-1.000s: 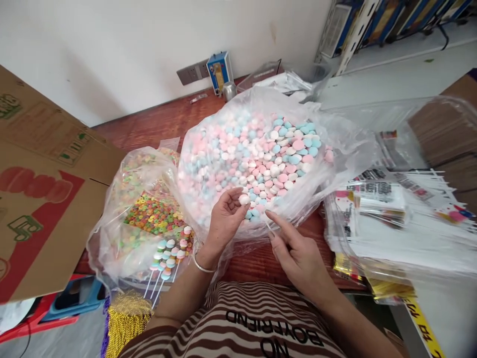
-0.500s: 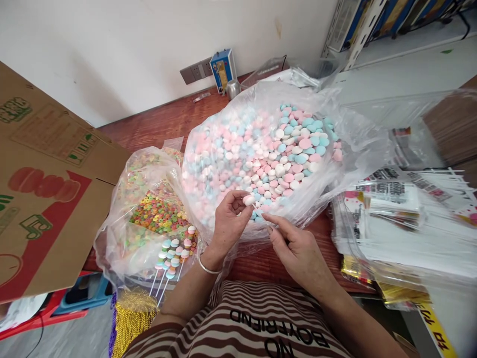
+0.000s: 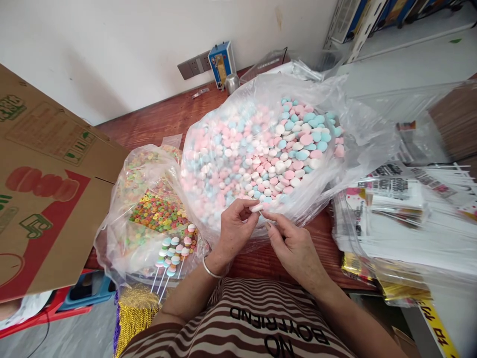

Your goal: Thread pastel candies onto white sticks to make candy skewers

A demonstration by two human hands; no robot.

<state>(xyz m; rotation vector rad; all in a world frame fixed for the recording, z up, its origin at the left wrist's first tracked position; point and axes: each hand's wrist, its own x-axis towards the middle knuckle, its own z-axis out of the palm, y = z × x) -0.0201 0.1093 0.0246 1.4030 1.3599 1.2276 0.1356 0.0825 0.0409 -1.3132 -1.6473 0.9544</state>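
Pinched between the thumb and index finger of my left hand is a white and pale pink candy, flat and round. My right hand meets it from the right, its thumb and index finger closing on a thin white stick whose end is against the candy; most of the stick is hidden. Both hands are over the front of a large clear bag full of pink, white and blue candies. To the left, several candy sticks with stacked candies lie on a bag of coloured rings.
A cardboard box stands at the left. White sticks and printed wrappers are piled on the right. At the wall are a blue box and a metal cup. Gold fringe hangs below the table edge.
Both hands have shifted slightly right and closer together. The candy in my left hand has turned and now meets the stick at my right fingertips.
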